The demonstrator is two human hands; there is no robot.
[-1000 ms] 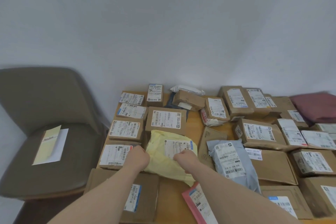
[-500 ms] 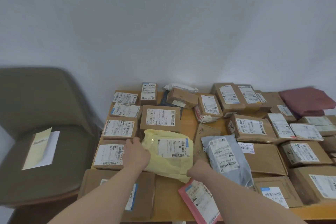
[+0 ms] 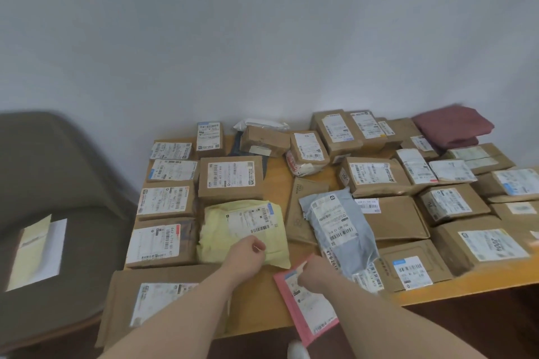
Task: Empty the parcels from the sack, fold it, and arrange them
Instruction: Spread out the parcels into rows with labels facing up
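Reaching down, my right hand (image 3: 316, 269) has dropped off the yellow parcel onto the top corner of the flat pink mailer envelope (image 3: 309, 303) that hangs over the near edge of the wooden desk (image 3: 262, 312); the fingers are curled and seem to pinch that corner, though I cannot see the fingertips clearly. My left hand (image 3: 248, 253) has slid from the left side of the crumpled pale yellow plastic mailer bag (image 3: 230, 230) to its near edge, fingers bent over it and apparently holding it down.

Just right of the pink envelope lies the grey plastic mailer bag (image 3: 339, 227), overlapping the brown boxes beside it. Beyond it, labelled brown cardboard parcels (image 3: 230, 178) cover most of the desk in rough rows, and a folded dark red cloth (image 3: 452, 125), probably the sack, sits at the far right corner.

I judge the emptying and folding finished, and I am turning from the yellow bag to the pink envelope.
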